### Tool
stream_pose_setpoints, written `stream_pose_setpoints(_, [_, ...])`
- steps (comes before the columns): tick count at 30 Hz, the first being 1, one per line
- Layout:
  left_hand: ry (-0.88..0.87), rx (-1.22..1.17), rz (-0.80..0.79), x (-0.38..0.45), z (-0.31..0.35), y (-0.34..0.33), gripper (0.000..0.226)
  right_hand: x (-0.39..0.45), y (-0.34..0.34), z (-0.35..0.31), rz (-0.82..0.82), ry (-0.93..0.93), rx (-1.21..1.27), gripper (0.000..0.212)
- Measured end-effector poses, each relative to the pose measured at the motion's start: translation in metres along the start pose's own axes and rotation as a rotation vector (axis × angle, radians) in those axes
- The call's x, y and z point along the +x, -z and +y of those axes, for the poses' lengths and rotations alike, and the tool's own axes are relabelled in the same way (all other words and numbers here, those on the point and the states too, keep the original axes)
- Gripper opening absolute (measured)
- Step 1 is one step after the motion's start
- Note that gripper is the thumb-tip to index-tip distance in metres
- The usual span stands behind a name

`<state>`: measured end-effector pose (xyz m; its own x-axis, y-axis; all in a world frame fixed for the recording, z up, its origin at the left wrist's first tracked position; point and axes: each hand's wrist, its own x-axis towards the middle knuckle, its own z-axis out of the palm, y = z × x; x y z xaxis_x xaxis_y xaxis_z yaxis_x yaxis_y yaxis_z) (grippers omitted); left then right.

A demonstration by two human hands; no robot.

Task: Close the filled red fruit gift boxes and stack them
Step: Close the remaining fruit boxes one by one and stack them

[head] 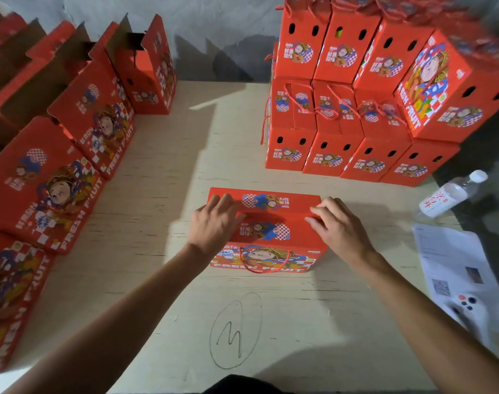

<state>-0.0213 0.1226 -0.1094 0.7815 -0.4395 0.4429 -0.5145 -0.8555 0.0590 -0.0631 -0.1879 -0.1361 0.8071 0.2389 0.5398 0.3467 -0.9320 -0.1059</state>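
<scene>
A red fruit gift box [266,231] stands on the table in front of me with its two top flaps folded down. Its red rope handle hangs over the near face. My left hand [214,223] lies on the box's left end, fingers spread over the far flap. My right hand [337,226] presses on the right end, fingertips at the seam between the flaps. At the back right is a stack of closed red boxes [356,103], two layers high. A row of open boxes [80,115] with raised flaps runs along the left side.
A plastic water bottle [450,196] lies at the right table edge. Printed paper sheets [455,260] and a white game controller [470,311] lie at the near right. A pencilled, circled "3" [234,331] marks the light wooden table [163,194] in front of me.
</scene>
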Motion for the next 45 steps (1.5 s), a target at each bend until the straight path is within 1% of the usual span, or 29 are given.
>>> stream_pose_setpoints(2, [0.014,-0.001,0.008,-0.001,0.001,-0.001,0.021,-0.002,0.0,-0.005,0.005,0.016,-0.066,0.024])
stream_pose_setpoints(4, [0.005,-0.001,-0.026,0.0,0.003,-0.005,0.022,-0.002,0.001,-0.008,-0.004,0.002,-0.077,0.023])
stream_pose_setpoints(6, [-0.06,-0.031,-0.081,0.005,0.009,-0.009,0.025,-0.003,0.0,-0.008,-0.009,-0.031,-0.054,0.024])
stream_pose_setpoints(8, [-0.135,-0.089,-0.1,0.019,0.024,-0.014,0.026,-0.003,0.0,-0.008,-0.01,-0.076,-0.014,0.024])
stream_pose_setpoints(11, [-0.142,-0.18,-0.193,0.044,0.057,-0.028,0.032,-0.005,-0.002,-0.013,-0.005,-0.166,0.037,0.026])
stream_pose_setpoints(14, [-0.153,-0.323,-0.3,0.063,0.08,-0.04,0.039,-0.01,-0.005,-0.021,0.009,-0.326,0.136,0.029])
stream_pose_setpoints(16, [-0.153,-0.351,-0.425,0.073,0.079,-0.044,0.054,-0.014,-0.008,-0.029,0.053,-0.494,0.339,0.037])
stream_pose_setpoints(18, [-0.137,-0.253,-0.56,0.08,0.071,-0.048,0.068,-0.018,-0.011,-0.036,0.065,-0.712,0.538,0.051])
stream_pose_setpoints(19, [-0.151,-0.189,-0.587,0.083,0.068,-0.051,0.071,-0.019,-0.01,-0.039,0.037,-0.81,0.617,0.053])
stream_pose_setpoints(20, [-0.185,-0.127,-0.587,0.084,0.066,-0.052,0.071,-0.02,-0.01,-0.039,0.01,-0.861,0.671,0.051])
stream_pose_setpoints(21, [-0.231,-0.07,-0.572,0.085,0.065,-0.053,0.071,-0.02,-0.011,-0.039,-0.002,-0.869,0.696,0.046])
stream_pose_setpoints(24, [-0.349,0.026,-0.493,0.084,0.066,-0.057,0.068,-0.024,-0.012,-0.035,0.008,-0.842,0.72,0.036])
stream_pose_setpoints(26, [-0.404,0.065,-0.46,0.086,0.065,-0.059,0.064,-0.025,-0.012,-0.035,0.016,-0.84,0.754,0.033])
stream_pose_setpoints(29, [-0.46,0.073,-0.473,0.089,0.063,-0.064,0.061,-0.026,-0.01,-0.036,-0.011,-0.841,0.8,0.039])
stream_pose_setpoints(31, [-0.475,0.051,-0.464,0.09,0.061,-0.066,0.059,-0.025,-0.007,-0.037,-0.014,-0.816,0.762,0.046])
stream_pose_setpoints(34, [-0.492,0.023,-0.448,0.089,0.06,-0.068,0.06,-0.025,-0.005,-0.041,0.0,-0.747,0.637,0.05])
stream_pose_setpoints(36, [-0.529,0.052,-0.46,0.09,0.061,-0.068,0.06,-0.024,-0.006,-0.04,0.026,-0.697,0.535,0.044])
stream_pose_setpoints(38, [-0.553,0.077,-0.471,0.091,0.062,-0.068,0.059,-0.021,-0.005,-0.032,0.052,-0.614,0.364,0.035])
stream_pose_setpoints(39, [-0.558,0.091,-0.464,0.091,0.063,-0.068,0.058,-0.018,-0.004,-0.026,0.038,-0.544,0.282,0.032])
stream_pose_setpoints(42, [-0.578,0.115,-0.445,0.089,0.063,-0.068,0.058,-0.01,-0.001,-0.011,-0.086,-0.309,0.074,0.023])
stream_pose_setpoints(45, [-0.588,0.135,-0.446,0.088,0.063,-0.068,0.062,-0.007,0.001,-0.004,-0.162,-0.144,-0.077,0.019])
